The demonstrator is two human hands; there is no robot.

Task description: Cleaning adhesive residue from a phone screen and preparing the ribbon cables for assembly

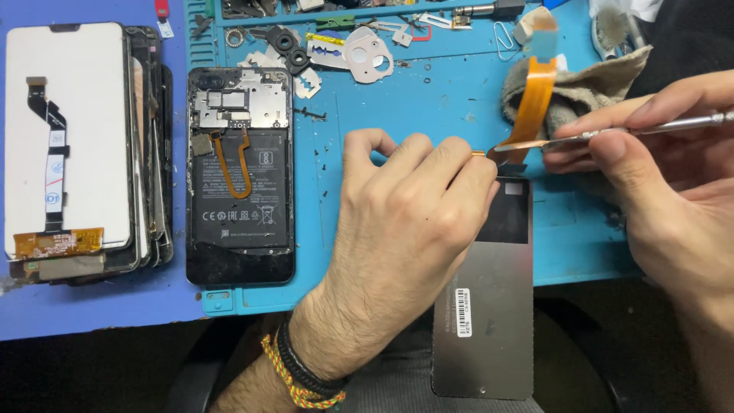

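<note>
My left hand grips the top edge of a grey phone screen panel that sticks out over the mat's front edge toward me. An orange flex ribbon rises from the panel's top. My right hand holds metal tweezers whose tips touch the ribbon's base beside my left fingertips. An opened black phone, its battery and orange cable showing, lies on the mat to the left.
A blue work mat covers the bench. A stack of old screens lies at far left. Screws, small metal shields and a camera frame litter the mat's back. A grey cloth sits behind the ribbon.
</note>
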